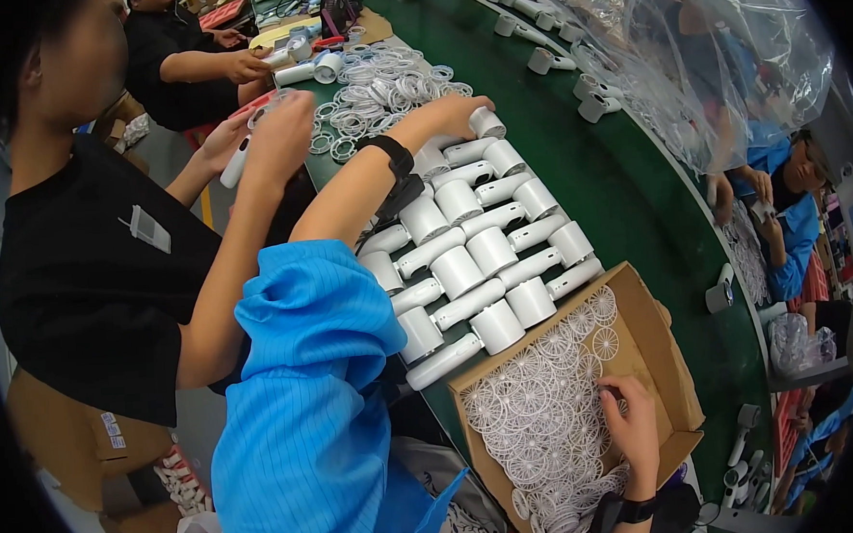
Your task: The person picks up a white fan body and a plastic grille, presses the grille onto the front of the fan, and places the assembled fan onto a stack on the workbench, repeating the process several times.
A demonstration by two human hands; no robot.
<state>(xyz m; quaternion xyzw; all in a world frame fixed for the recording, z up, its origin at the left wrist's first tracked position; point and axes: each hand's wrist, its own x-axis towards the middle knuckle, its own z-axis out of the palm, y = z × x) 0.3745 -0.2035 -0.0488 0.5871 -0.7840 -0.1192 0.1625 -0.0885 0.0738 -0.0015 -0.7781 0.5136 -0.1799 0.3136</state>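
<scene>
My left hand (455,118) reaches to the far end of a block of white handheld fan bodies (457,202). Its fingers are closed around one fan body (486,122), whose round head shows beyond the fingertips. My right hand (631,414) is over an open cardboard box (664,351) holding a heap of thin white round fan grilles (540,405). Its fingers are bent, with thumb and forefinger apart, next to the grilles; I see nothing between them. The fan bodies lie in staggered rows, heads and handles alternating.
White rings (379,90) are piled past the fan bodies. A co-worker in black (89,274) sits close on my left, handling a white part. The green conveyor belt (625,193) curves past on the right, carrying scattered fans. Clear plastic sheeting (724,48) hangs beyond it.
</scene>
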